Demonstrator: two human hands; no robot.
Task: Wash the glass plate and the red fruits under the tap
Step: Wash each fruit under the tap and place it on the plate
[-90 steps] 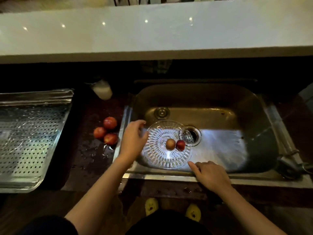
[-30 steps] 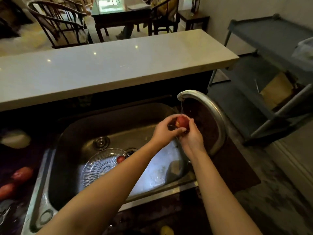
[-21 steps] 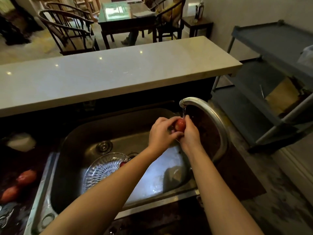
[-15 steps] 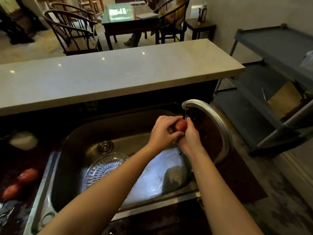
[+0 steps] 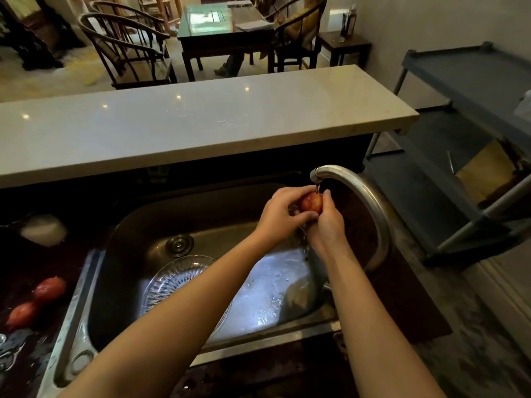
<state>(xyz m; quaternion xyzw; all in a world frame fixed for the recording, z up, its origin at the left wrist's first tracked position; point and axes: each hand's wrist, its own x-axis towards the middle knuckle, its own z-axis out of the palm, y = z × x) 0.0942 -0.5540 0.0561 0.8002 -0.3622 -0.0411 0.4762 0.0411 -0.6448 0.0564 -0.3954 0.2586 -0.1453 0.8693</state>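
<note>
Glass plate [image 5: 178, 278] half hidden by forearm, red fruit [image 5: 311, 203] mostly covered by fingers [image 5: 301, 218]

A long pale stone counter [image 5: 201, 127] runs across the room, small ceiling lights glinting on its polished top. Beyond it stands a dark wooden table [image 5: 224, 27] with a glass top that catches greenish light, and round-backed wooden chairs [image 5: 126, 50] set about it — one on the left, another at the right end. A small dark side table [image 5: 343, 45] sits against the plain pale wall [image 5: 431, 21]. To the right stands a grey-blue metal rack [image 5: 471, 90] with a sheet of cardboard [image 5: 482, 173] on its lower shelf — the floor there is dim and mottled
</note>
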